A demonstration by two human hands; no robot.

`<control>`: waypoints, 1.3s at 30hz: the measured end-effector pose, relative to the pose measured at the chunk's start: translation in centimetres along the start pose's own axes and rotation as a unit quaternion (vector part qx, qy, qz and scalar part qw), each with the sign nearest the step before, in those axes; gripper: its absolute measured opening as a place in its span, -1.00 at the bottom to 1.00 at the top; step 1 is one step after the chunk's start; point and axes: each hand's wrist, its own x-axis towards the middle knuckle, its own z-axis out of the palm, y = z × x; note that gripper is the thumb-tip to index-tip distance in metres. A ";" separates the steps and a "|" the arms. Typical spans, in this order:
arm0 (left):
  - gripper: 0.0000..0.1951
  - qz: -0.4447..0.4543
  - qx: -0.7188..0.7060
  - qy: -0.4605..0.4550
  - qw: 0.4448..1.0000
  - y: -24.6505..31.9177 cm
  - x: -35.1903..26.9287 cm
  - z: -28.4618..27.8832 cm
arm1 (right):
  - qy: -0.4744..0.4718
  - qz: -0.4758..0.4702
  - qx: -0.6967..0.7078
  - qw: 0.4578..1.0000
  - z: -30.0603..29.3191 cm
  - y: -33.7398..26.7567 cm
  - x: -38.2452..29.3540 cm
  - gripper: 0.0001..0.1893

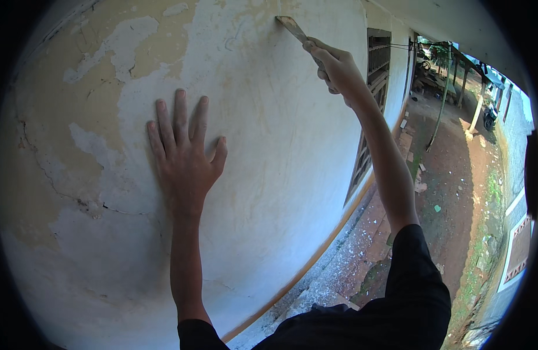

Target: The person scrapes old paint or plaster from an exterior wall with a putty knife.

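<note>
My right hand (334, 65) grips a flat scraper (292, 28) high up on the right. The scraper's broad tip meets or nearly meets a plastered wall (269, 175); the exact contact is hard to tell. Lower and to the left, my left hand (186, 153) lies palm down against the same wall, fingers spread, holding nothing. Yellowish paint (98, 92) covers the wall's left part in ragged patches. Around and right of my left hand the surface is whitish, with faint tan streaks. A dark crack (46, 175) runs down the left side and bends towards my left wrist.
A window with a wooden grille (378, 65) is set in the wall beyond my right forearm. White flakes litter the ledge (321, 280) at the wall's foot. A dirt yard (444, 183) stretches to the right, with a leaning pole (444, 96) and a parked motorcycle (490, 117).
</note>
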 end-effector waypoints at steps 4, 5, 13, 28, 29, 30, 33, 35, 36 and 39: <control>-0.27 0.007 -0.042 -0.005 0.999 1.0 0.0 0.7 | -0.003 -0.011 -0.025 1.000 -1.4 -4.0 5.5 -0.48; -0.27 0.006 -0.048 -0.002 0.999 1.4 0.1 0.8 | -0.001 -0.012 -0.029 1.000 -2.0 -3.6 5.4 -0.48; -0.29 0.013 -0.056 0.003 0.998 -0.1 0.0 0.3 | 0.002 0.004 0.024 1.000 -0.4 -2.0 2.3 -0.48; -0.28 0.014 -0.081 0.015 0.996 0.1 -0.3 0.7 | 0.043 -0.012 -0.204 0.978 -1.5 4.5 -0.3 -0.36; -0.28 0.011 -0.078 0.015 0.997 0.1 -0.3 0.8 | 0.022 -0.031 -0.222 0.974 -1.3 4.1 -0.3 -0.39; -0.28 0.013 -0.080 0.017 0.997 0.1 -0.3 0.8 | 0.016 -0.041 -0.233 0.971 -1.1 3.6 0.0 -0.41; -0.28 0.017 -0.073 0.019 0.997 -0.2 -0.4 0.6 | -0.020 -0.037 -0.297 0.954 0.4 1.1 0.4 -0.43; -0.29 0.019 -0.081 0.018 0.996 -0.1 -0.4 0.6 | -0.012 -0.033 -0.307 0.951 0.6 0.6 0.7 -0.43; -0.29 0.018 -0.081 0.020 0.996 -0.1 -0.4 0.7 | -0.006 -0.029 -0.315 0.949 0.7 0.4 0.9 -0.43; -0.29 0.016 -0.089 0.021 0.996 0.1 -0.4 0.8 | 0.004 -0.047 -0.356 0.933 1.2 0.9 0.9 -0.44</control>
